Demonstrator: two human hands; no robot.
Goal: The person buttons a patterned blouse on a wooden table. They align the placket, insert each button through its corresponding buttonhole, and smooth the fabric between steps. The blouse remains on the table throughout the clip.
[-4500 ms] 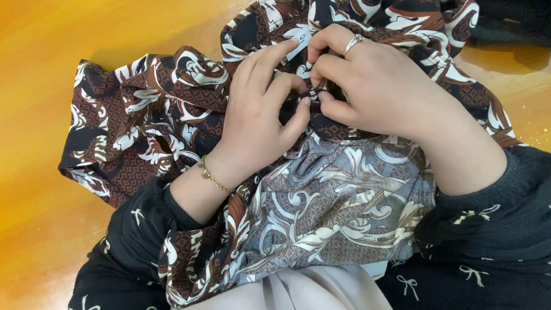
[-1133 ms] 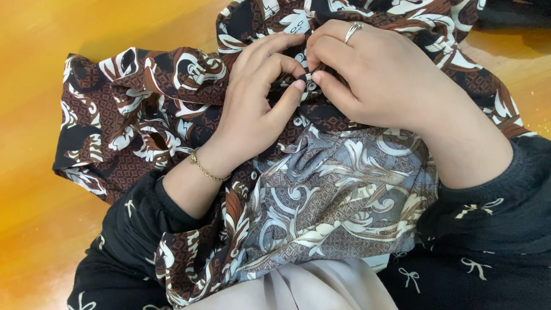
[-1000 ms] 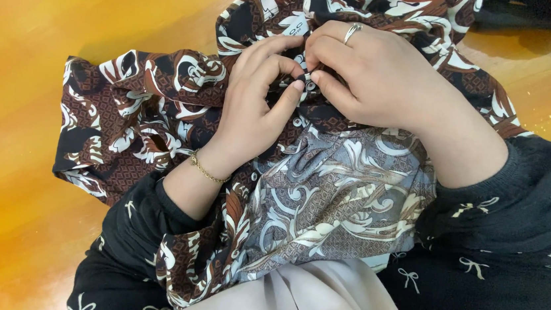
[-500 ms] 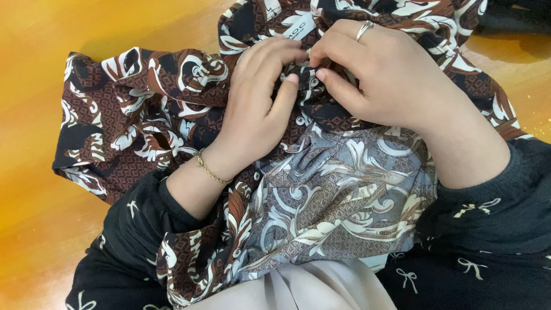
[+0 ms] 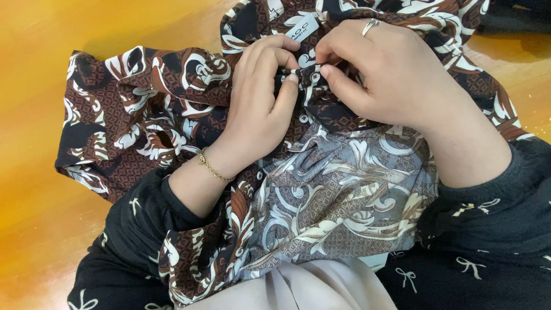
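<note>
Silky printed-cloth shirt [image 5: 160,108], glossy table [image 5: 32,54]

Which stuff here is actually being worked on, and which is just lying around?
In hand:
- patterned shirt, pinched at the placket by both hands
- small button between the fingertips
- left hand
- right hand

Lying about:
- orange wooden table
- beige cloth at the lower edge
- dark item, top right corner

Black bow-print sleeves [image 5: 518,196] (gold bracelet [image 5: 213,168], silver ring [image 5: 370,27]).

a home: glossy orange wooden floor [image 5: 35,87].
</note>
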